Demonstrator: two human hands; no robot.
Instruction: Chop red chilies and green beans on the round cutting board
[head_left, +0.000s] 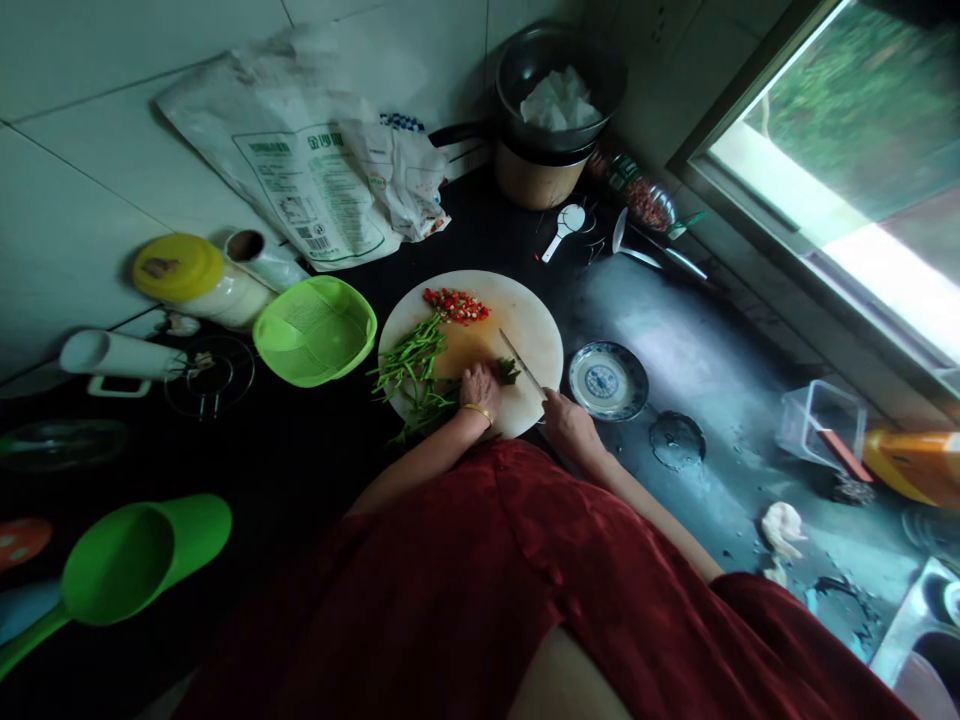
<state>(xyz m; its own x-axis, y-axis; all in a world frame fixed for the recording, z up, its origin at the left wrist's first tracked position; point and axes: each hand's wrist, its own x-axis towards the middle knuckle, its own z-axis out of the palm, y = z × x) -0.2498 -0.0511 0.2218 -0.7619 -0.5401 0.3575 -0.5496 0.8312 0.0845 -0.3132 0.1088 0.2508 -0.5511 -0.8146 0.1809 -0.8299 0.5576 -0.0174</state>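
A round cutting board [536,310] lies on the dark counter in front of me. My left hand [480,388], with a gold bangle at the wrist, is curled over a bunch of green vegetable stems [508,371] and presses it on the board. The cut ends stick out to its right. My right hand [571,428] grips a knife [523,362] by its handle; the blade is beside those ends, pointing away to the upper left. More long green stems [414,358] lie at the board's left, below a heap of chopped red chilli [456,306].
Left of the board are a green basket [315,332], a yellow-lidded jar [180,270] and a green scoop [120,560]. A patterned plate [608,381] stands close to my right hand. Behind are a white sack [315,190], stacked pans [544,180] and a white spoon [564,230].
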